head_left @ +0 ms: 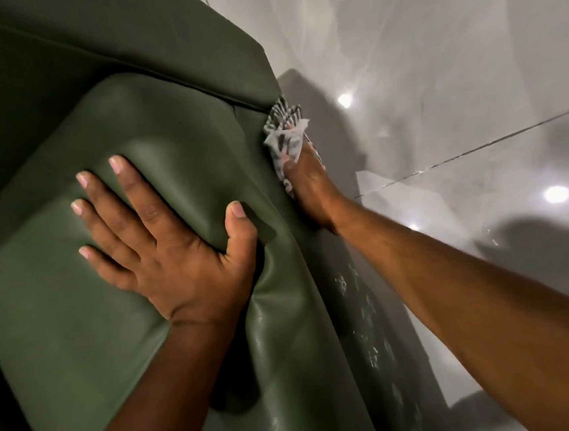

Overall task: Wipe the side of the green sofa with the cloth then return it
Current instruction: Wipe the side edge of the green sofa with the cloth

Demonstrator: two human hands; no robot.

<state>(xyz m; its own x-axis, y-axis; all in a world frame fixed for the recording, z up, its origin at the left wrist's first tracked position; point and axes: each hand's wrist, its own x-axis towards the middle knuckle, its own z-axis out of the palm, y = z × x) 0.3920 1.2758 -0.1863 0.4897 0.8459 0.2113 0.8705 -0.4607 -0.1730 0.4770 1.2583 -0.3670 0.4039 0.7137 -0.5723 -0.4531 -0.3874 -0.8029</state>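
Head view looks down over the green sofa, where the left hand lies open and flat on the cushion near the sofa's outer edge, bracing. The right hand is closed on the striped cloth, pressing it against the sofa's side just below its top edge. Thin, limp and light, the cloth probably handles best bunched in the fingers

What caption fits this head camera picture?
Left hand braced on green sofa while right hand wipes its side with a cloth.
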